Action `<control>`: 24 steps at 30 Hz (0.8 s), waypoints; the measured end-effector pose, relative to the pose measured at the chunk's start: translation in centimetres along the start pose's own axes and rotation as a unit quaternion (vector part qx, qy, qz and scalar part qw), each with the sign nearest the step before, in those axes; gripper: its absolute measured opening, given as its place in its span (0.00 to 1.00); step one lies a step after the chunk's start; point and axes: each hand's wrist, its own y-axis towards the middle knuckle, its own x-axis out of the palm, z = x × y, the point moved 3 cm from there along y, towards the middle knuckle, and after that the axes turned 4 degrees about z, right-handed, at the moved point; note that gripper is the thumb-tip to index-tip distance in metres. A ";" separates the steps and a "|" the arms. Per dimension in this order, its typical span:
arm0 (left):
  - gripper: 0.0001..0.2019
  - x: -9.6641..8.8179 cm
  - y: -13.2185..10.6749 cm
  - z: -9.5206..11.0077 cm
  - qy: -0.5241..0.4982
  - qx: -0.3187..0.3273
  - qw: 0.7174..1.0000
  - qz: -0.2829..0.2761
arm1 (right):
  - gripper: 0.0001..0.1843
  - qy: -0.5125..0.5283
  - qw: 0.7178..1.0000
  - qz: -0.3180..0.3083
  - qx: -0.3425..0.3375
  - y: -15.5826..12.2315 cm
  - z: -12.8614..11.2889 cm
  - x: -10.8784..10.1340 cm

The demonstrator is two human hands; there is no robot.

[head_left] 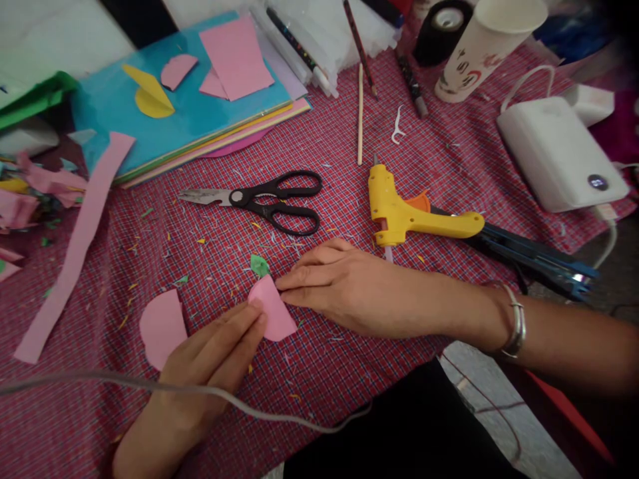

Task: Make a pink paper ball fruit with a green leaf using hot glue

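Paper (274, 317) in pink, a small piece with a rounded end, lay on the red checked cloth (329, 366) between our hands. Our left hand (200, 362) had its fingers close together, tips resting on the paper's left side; we could not tell whether they pinched it. Our right hand (359, 289) lay opposite, fingers bunched, tips at the upper right edge; what they gripped, if anything, we could not tell. A green scrap (259, 266) lay just above the paper. Beside our left hand we had a half-round pink piece (164, 329), and farther left a long pink strip (74, 256). Above our hands lay black-handled scissors (237, 197), with a yellow glue gun (422, 223) to their right. Farther off we saw a yellow folded circle (152, 103) on a blue sheet (107, 103), and a paper cup (482, 56) standing near a white power bank (559, 156). A pale cable (279, 419) crossed in front of our left wrist.
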 end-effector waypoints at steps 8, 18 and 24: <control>0.15 0.4 0.1 0.3 0.028 -0.001 0.999 0.037 | 0.13 0.024 0.999 -0.020 -0.007 -0.2 -0.2 -0.9; 0.12 0.4 0.9 0.6 -0.016 -0.033 0.997 0.064 | 0.13 0.058 0.996 -0.049 -0.039 -0.4 -0.5 -0.8; 0.10 0.3 1.9 1.2 0.007 -0.013 0.995 0.101 | 0.11 0.055 0.996 -0.052 -0.037 -0.4 -0.5 -0.7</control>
